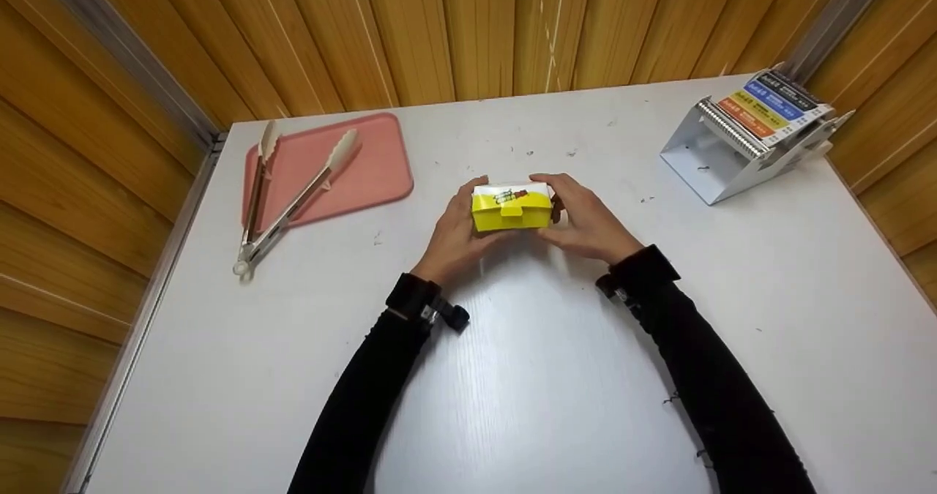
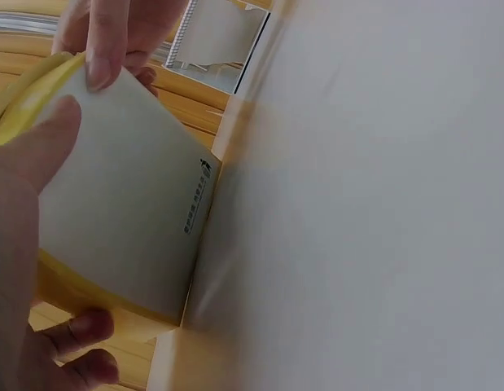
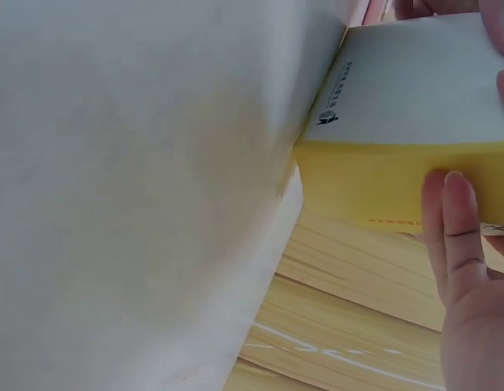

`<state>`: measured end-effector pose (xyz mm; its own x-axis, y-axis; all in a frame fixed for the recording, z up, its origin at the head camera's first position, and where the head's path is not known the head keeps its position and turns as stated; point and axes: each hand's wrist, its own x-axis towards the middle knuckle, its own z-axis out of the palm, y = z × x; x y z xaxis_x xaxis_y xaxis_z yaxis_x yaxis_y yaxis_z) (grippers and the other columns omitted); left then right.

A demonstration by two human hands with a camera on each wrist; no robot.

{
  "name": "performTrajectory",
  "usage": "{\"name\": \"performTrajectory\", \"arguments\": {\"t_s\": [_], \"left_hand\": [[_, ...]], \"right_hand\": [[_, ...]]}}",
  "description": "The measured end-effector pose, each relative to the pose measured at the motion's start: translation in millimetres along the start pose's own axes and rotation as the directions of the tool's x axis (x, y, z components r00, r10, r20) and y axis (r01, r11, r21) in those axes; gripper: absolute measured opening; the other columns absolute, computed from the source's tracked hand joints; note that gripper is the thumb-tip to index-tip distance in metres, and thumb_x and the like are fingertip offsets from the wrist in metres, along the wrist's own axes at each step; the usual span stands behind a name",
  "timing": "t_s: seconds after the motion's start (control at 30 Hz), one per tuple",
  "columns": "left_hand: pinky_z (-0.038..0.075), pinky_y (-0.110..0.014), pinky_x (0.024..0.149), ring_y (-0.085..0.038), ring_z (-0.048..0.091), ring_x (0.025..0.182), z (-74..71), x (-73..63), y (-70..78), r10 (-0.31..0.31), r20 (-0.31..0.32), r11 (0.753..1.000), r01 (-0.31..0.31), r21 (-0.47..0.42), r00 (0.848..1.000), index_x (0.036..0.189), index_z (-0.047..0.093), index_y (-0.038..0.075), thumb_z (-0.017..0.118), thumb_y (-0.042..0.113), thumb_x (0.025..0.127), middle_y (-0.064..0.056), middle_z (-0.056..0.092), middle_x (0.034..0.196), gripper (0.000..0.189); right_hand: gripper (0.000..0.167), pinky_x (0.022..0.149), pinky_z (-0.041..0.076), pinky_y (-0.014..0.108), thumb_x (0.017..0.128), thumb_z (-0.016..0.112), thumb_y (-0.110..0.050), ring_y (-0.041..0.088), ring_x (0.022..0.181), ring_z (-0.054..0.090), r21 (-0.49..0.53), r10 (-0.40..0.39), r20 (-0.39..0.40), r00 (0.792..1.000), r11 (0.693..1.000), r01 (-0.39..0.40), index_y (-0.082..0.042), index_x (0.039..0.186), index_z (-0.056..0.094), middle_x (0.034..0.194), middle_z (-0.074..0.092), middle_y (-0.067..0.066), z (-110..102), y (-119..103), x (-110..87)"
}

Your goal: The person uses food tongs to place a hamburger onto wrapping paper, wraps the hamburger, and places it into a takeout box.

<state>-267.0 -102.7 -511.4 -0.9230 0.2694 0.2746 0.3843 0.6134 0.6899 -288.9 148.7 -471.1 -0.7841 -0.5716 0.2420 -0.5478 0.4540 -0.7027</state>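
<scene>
A small yellow-and-white cardboard takeaway box (image 1: 512, 219), closed, with a picture on its lid and a tab over the front, is held between both hands in the middle of the table. My left hand (image 1: 455, 234) grips its left side, and my right hand (image 1: 589, 219) grips the right side. In the left wrist view, both thumbs press on the white face of the box (image 2: 129, 179) near its yellow edge, and the lower edge is right at the tabletop. Two right fingertips (image 3: 449, 191) touch the yellow side in the right wrist view.
A pink tray (image 1: 381, 157) lies at the back left, with metal tongs (image 1: 300, 205) spread across it, their hinge past its front edge. At the back right stands a white metal dispenser (image 1: 721, 150) with coloured labels. Wood-patterned walls (image 1: 476, 33) enclose the white table (image 1: 498, 406).
</scene>
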Motion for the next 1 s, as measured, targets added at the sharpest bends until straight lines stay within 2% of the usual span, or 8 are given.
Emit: {"name": "performTrajectory", "arguments": {"t_s": [0.1,0.23,0.4,0.5,0.63,0.77,0.87,1.0], "left_hand": [[0.036,-0.045,0.122,-0.028,0.044,0.144,-0.5,0.2,2.1,-0.020,0.003,1.000,0.020,-0.015,1.000,0.157,0.027,0.009,0.079,0.047,0.089,-0.013,0.046,0.155,0.094],[0.039,-0.044,0.119,-0.025,0.048,0.140,-0.6,0.1,3.6,-0.046,-0.011,0.997,0.045,-0.056,0.999,0.156,0.029,0.009,0.079,0.046,0.089,-0.011,0.049,0.151,0.091],[0.041,-0.043,0.118,-0.022,0.050,0.136,0.2,-1.1,4.2,-0.063,-0.020,0.993,0.061,-0.098,0.998,0.157,0.028,0.010,0.076,0.055,0.089,-0.009,0.049,0.151,0.095],[0.041,-0.044,0.117,-0.022,0.050,0.135,0.4,-1.9,6.3,-0.065,-0.017,0.992,0.063,-0.111,0.998,0.158,0.028,0.009,0.065,0.071,0.089,-0.010,0.048,0.150,0.099],[0.040,-0.045,0.117,-0.022,0.048,0.134,1.7,-2.6,10.7,-0.078,-0.002,0.988,0.077,-0.134,0.997,0.159,0.027,0.010,0.042,0.087,0.089,-0.009,0.047,0.150,0.105],[0.037,-0.044,0.120,-0.022,0.045,0.140,3.1,-2.3,12.2,-0.074,-0.005,0.989,0.073,-0.131,0.997,0.160,0.027,0.009,0.037,0.079,0.096,-0.011,0.042,0.155,0.096],[0.037,-0.045,0.120,-0.023,0.045,0.140,2.7,-2.0,12.5,-0.074,-0.001,0.989,0.074,-0.125,0.997,0.160,0.027,0.009,0.040,0.076,0.098,-0.012,0.042,0.155,0.093],[0.038,-0.045,0.119,-0.022,0.046,0.139,1.0,-2.0,12.8,-0.082,0.030,0.988,0.085,-0.131,0.996,0.162,0.023,0.011,0.042,0.081,0.094,-0.011,0.045,0.152,0.099]], "right_hand": [[0.083,0.083,0.053,0.045,0.085,0.080,-0.008,0.022,0.093,0.057,0.010,0.008,0.006,1.000,1.000,-0.008,-0.010,0.157,0.039,0.145,0.054,0.010,0.7,-0.6,0.8],[0.088,0.082,0.048,0.040,0.092,0.079,-0.026,0.022,0.096,0.053,-0.003,0.031,0.005,0.999,1.000,-0.031,-0.019,0.163,0.029,0.153,0.049,0.009,3.2,-2.8,1.5],[0.072,0.085,0.047,0.043,0.101,0.062,-0.043,0.028,0.099,0.056,-0.021,0.042,-0.045,0.998,0.999,-0.043,-0.021,0.163,0.032,0.150,0.052,0.011,7.6,-6.5,1.8],[0.061,0.100,0.048,0.049,0.105,0.055,-0.044,0.030,0.114,0.060,-0.047,0.012,-0.083,0.996,0.999,-0.016,-0.021,0.159,0.040,0.147,0.055,0.013,10.1,-8.0,3.2],[0.051,0.112,0.044,0.051,0.105,0.056,-0.044,0.029,0.126,0.058,-0.083,0.000,-0.118,0.993,0.997,-0.010,-0.022,0.151,0.051,0.144,0.059,0.011,11.6,-8.2,5.4],[0.050,0.093,0.050,0.042,0.102,0.061,-0.046,0.026,0.106,0.061,-0.098,0.004,-0.139,0.990,0.995,-0.018,-0.023,0.147,0.056,0.138,0.062,0.010,11.2,-7.1,6.7],[0.051,0.078,0.044,0.035,0.100,0.064,-0.047,0.023,0.091,0.056,-0.107,0.002,-0.151,0.989,0.994,-0.019,-0.024,0.145,0.057,0.135,0.063,0.009,10.9,-6.7,7.2],[0.048,0.077,0.043,0.034,0.100,0.066,-0.044,0.023,0.090,0.055,-0.112,0.007,-0.186,0.983,0.993,-0.028,-0.023,0.142,0.060,0.133,0.065,0.009,12.4,-7.7,7.7]]}}
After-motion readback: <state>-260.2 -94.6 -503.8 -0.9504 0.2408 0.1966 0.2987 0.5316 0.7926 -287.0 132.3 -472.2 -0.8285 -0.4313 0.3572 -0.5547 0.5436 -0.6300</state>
